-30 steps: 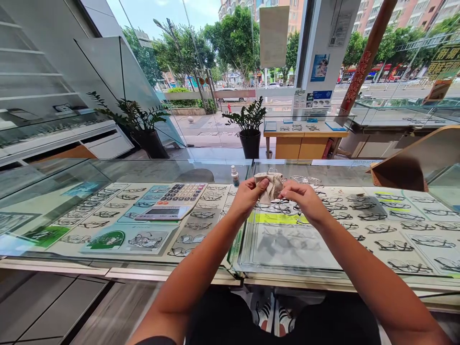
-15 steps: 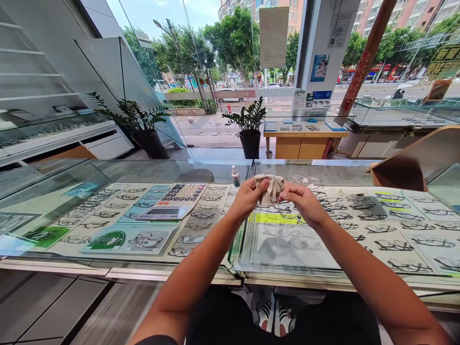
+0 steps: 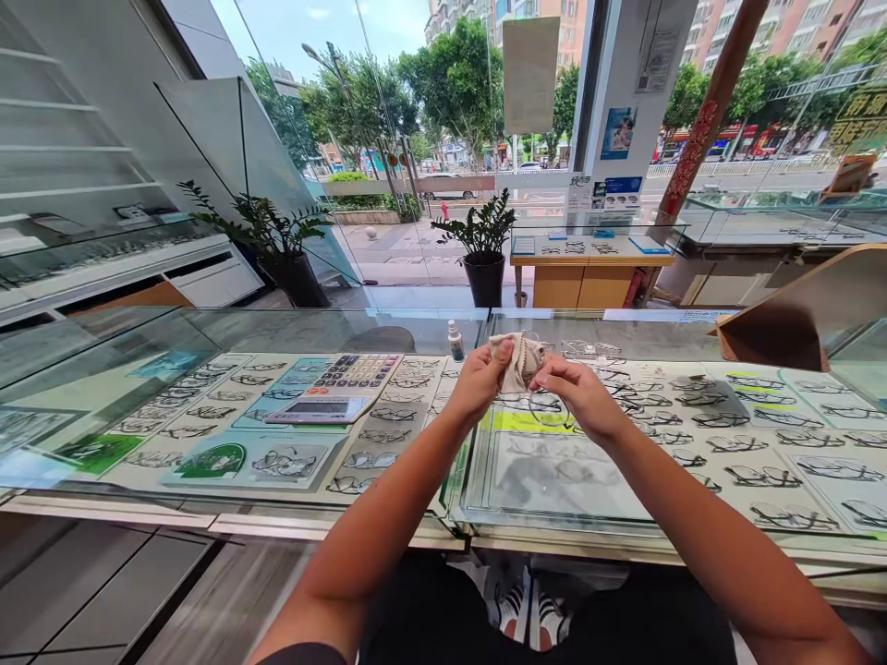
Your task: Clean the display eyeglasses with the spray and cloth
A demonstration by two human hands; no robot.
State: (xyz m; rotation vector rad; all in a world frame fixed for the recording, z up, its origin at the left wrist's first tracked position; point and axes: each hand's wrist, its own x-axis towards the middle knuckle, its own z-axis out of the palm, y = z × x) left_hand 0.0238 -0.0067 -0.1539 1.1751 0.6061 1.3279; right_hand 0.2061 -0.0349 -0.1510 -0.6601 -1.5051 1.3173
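Glass counter [image 3: 333,533]: built in two sections, side by side
Calculator [image 3: 336,390]: lying flat on the left section
Bottle [image 3: 455,342]: standing upright near the middle
Wooden stand [image 3: 796,314]: resting at the right
Shelf [image 3: 727,503]: set inside, lined with rows of eyeglasses [image 3: 762,476]

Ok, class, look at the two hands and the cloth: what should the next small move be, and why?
Probably the left hand should bring the cloth down onto the round lens just below the right hand. The left hand pinches the cloth, the right hand is at its edge, and that lens shows uncovered, close by.
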